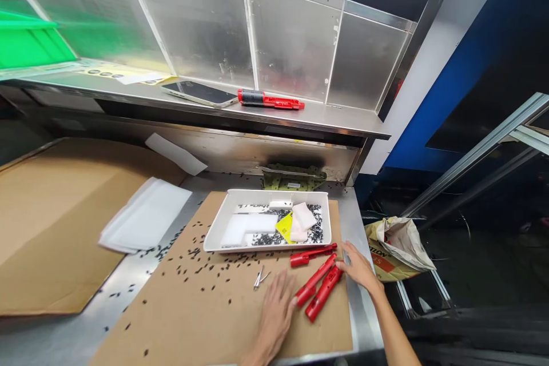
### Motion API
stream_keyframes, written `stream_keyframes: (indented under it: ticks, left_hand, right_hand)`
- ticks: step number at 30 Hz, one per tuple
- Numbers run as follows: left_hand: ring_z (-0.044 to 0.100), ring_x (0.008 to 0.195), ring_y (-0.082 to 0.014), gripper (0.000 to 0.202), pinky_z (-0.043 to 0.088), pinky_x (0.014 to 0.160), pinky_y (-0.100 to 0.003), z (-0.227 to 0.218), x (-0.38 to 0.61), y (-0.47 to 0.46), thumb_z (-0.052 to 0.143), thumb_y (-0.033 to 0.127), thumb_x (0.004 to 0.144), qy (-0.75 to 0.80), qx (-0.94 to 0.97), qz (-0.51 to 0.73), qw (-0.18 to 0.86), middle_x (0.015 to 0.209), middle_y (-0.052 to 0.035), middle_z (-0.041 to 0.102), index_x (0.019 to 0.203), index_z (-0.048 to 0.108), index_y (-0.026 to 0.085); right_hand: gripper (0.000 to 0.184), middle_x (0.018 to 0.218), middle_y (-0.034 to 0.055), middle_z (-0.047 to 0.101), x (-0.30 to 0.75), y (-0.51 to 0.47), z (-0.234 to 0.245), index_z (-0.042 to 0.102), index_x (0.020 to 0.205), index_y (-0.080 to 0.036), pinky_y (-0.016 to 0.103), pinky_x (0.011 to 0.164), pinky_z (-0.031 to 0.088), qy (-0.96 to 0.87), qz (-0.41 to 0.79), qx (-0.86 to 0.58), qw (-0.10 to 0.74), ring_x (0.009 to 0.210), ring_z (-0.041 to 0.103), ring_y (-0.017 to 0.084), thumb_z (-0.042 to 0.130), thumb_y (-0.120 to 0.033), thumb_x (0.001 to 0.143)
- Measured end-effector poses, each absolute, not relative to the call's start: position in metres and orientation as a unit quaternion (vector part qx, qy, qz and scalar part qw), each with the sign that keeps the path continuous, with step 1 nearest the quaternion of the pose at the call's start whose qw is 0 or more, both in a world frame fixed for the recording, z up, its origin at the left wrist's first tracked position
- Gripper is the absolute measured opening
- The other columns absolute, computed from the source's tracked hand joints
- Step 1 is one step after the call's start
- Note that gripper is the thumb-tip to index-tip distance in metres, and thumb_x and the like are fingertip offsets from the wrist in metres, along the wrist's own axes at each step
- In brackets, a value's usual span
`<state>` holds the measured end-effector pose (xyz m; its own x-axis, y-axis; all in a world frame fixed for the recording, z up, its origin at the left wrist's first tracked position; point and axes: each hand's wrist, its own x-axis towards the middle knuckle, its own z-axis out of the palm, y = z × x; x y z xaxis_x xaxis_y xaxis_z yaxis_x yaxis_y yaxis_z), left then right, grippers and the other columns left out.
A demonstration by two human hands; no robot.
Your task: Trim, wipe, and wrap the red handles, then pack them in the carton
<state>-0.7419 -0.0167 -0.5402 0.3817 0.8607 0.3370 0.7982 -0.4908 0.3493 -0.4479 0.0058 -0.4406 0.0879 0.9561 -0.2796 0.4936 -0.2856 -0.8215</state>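
With left hand (pixel 275 307) open and right hand (pixel 359 267) loosely spread, I am bracketing two red, tubular plastic parts (pixel 325 295) on flat brown cardboard (pixel 193 323), apparently arranging them, the next move calling for a closer grasp.

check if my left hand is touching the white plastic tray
Apart: the head view shows brown cardboard between the left hand and the near edge of the white plastic tray.

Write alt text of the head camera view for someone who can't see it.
A person's left hand and right hand flank three red parts lying on a cardboard sheet. Behind these stands a white tray holding small black pieces; farther back, a phone and a red-and-black part rest on a metal shelf.
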Motion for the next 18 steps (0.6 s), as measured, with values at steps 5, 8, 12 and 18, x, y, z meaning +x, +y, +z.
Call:
stream_keyframes:
  ticks: [5, 8, 12, 18]
  left_hand:
    - [0.055, 0.124, -0.0306, 0.043, 0.050, 0.098, -0.048, -0.545, -0.707, -0.033, 0.040, 0.029, 0.094, 0.499, 0.814, 0.276, 0.112, 0.133, -0.0171, 0.059, 0.133, 0.056, 0.018]
    - [0.058, 0.117, -0.0301, 0.043, 0.051, 0.097, -0.048, -0.547, -0.701, -0.031, 0.040, 0.029, 0.094, 0.508, 0.795, 0.296, 0.147, 0.125, -0.0183, 0.061, 0.130, 0.057, 0.013]
    - [0.055, 0.119, -0.0318, 0.042, 0.049, 0.098, -0.051, -0.545, -0.699, -0.026, 0.044, 0.032, 0.091, 0.499, 0.781, 0.313, 0.207, 0.122, -0.0172, 0.062, 0.125, 0.058, 0.013]
    - [0.048, 0.126, -0.0374, 0.050, 0.037, 0.106, -0.063, -0.513, -0.707, -0.024, 0.044, 0.040, 0.089, 0.516, 0.726, 0.322, 0.322, 0.128, -0.0204, 0.056, 0.128, 0.054, 0.012]
  right_hand:
    - [0.035, 0.079, 0.0008, 0.066, -0.488, -0.058, -0.457, 0.064, 0.088, -0.018, 0.035, 0.076, 0.053, -0.430, 0.373, -0.793, 0.217, 0.073, 0.063, 0.014, 0.050, -0.049, 0.095]
    - [0.048, 0.054, -0.0060, 0.056, -0.529, -0.070, -0.476, 0.059, 0.067, -0.017, 0.030, 0.063, 0.051, -0.390, 0.400, -0.804, 0.206, 0.050, 0.055, 0.010, 0.049, -0.055, 0.094]
    - [0.041, 0.062, -0.0044, 0.060, -0.553, -0.061, -0.495, 0.058, 0.067, -0.018, 0.030, 0.068, 0.051, -0.343, 0.392, -0.812, 0.263, 0.059, 0.058, 0.011, 0.055, -0.051, 0.092]
    - [0.039, 0.068, -0.0030, 0.063, -0.535, -0.086, -0.484, 0.059, 0.081, -0.015, 0.025, 0.054, 0.050, -0.289, 0.477, -0.741, 0.374, 0.056, 0.060, 0.010, 0.055, -0.053, 0.091]
